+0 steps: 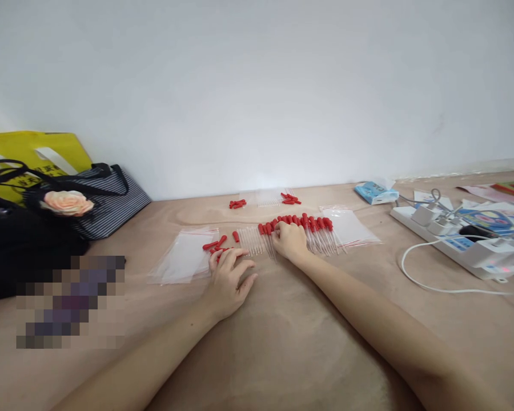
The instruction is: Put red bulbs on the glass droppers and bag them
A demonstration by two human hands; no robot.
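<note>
My left hand rests with its fingers apart at the loose red rubber bulbs, beside a stack of clear plastic bags. Between my hands lie several thin clear glass tubes without bulbs. My right hand is closed at the left part of a row of red-capped droppers; its fingertips are partly hidden, and what they pinch is too small to name. Right of the row is another clear bag stack.
Farther back lie more tubes and red bulbs. A tissue pack, a white power strip and cables are at right. Striped and yellow bags stand at left, against the wall.
</note>
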